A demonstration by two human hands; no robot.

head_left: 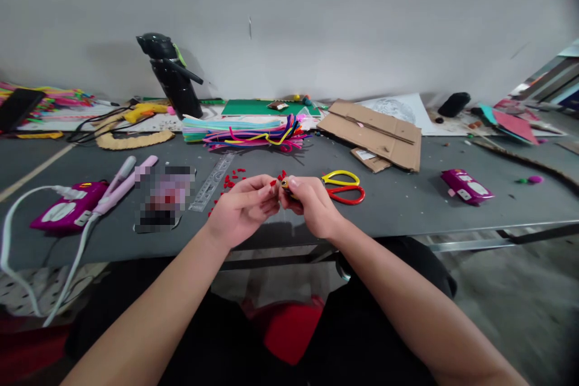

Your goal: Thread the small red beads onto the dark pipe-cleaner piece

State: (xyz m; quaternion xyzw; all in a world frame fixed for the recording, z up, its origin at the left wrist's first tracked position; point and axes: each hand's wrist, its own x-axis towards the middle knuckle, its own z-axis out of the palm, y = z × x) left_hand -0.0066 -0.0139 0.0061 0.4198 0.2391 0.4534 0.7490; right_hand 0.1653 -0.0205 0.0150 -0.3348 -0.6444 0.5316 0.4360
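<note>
Over the table's front edge my two hands meet. My left hand pinches a small red piece between thumb and fingertips. Closed around a small dark and yellowish object, too small to name, is my right hand. More red pieces lie scattered on the grey table beside a clear ruler, left of my hands. Scissors with one yellow and one red handle rest just right of my right hand.
Behind my hands lie bundled pipe cleaners and cardboard. A black thermos stands at the back left. A pink hair iron, purple packs and a phone lie on the table. White cables hang at the left.
</note>
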